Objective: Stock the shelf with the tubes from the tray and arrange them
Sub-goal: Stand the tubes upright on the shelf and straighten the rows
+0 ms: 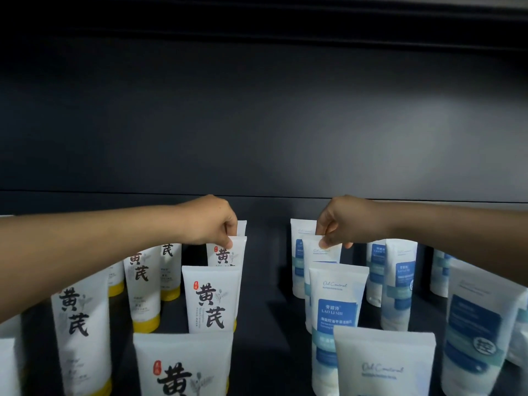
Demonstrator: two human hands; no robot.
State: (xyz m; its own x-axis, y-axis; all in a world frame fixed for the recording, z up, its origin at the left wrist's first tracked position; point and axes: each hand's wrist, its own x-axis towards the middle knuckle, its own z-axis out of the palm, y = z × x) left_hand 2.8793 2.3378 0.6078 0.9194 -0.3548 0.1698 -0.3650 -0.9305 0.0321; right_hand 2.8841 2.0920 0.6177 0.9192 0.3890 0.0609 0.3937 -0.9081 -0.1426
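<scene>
I see a dark shelf point(265, 295) from just above, with a plain dark back panel point(257, 124) behind it. White tubes stand on it, flat crimped ends up, in two groups with a bare strip of shelf between them.

My left hand point(210, 221) reaches in from the left edge, knuckles up. Its thumb and fingertips are closed in a pinch on the top edge of a black-lettered tube point(227, 257). This tube stands upright, directly under the hand, towards the far end of the rightmost row in the left group. A further tube point(241, 227) stands just behind it, its top showing beside my fingers. A nearer tube with a yellow cap point(211, 301) stands in front and hides the held tube's lower half. More tubes of this kind stand in rows to the left.

My right hand point(343, 221) reaches in from the right edge in the same way. Its thumb and fingers pinch the top edge of a blue-labelled tube point(321, 252), which stands upright below the hand in the leftmost row of the right group. Another blue tube point(298, 252) stands just behind and to its left. A closer blue tube point(334, 310) covers its lower part. More blue tubes stand to the right.

Both hands are at about the same depth, well apart.
</scene>
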